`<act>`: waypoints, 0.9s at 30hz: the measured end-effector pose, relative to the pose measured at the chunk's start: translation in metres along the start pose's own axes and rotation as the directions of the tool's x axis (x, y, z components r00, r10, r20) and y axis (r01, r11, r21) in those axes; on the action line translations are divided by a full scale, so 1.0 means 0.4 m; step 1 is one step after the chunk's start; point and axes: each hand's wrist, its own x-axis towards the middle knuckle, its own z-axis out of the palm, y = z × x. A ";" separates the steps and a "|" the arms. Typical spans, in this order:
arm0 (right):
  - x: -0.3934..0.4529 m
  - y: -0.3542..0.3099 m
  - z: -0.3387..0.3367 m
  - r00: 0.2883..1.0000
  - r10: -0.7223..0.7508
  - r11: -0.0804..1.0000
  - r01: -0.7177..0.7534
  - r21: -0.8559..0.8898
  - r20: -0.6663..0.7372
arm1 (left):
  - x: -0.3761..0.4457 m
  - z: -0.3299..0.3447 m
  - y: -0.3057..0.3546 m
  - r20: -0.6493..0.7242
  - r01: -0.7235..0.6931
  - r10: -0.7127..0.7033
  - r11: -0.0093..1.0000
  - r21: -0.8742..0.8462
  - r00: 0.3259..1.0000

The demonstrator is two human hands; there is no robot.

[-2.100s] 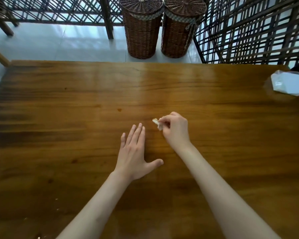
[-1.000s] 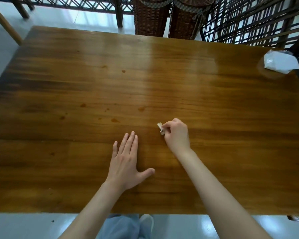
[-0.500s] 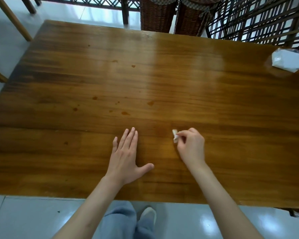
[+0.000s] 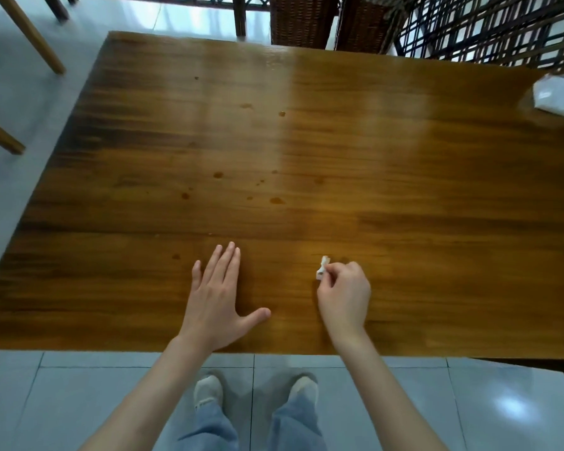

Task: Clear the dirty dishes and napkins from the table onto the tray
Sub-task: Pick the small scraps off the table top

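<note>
Fingertips of the right hand [image 4: 343, 296] pinch a small white napkin scrap [image 4: 322, 267] above the wooden table [image 4: 404, 190]; left hand [image 4: 217, 299] rests flat alongside. So slight a pinch could drop it; no tray is visible.

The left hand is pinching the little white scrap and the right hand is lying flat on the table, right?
Not quite: the head view shows the hands swapped. The right hand pinches the little white scrap, and the left hand lies flat on the table.
</note>
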 end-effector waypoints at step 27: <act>-0.137 -0.163 0.097 0.994 0.057 0.997 -0.052 0.057 -0.092 | 0.001 -0.020 -0.117 -0.042 -0.194 0.192 0.979 -0.055 0.981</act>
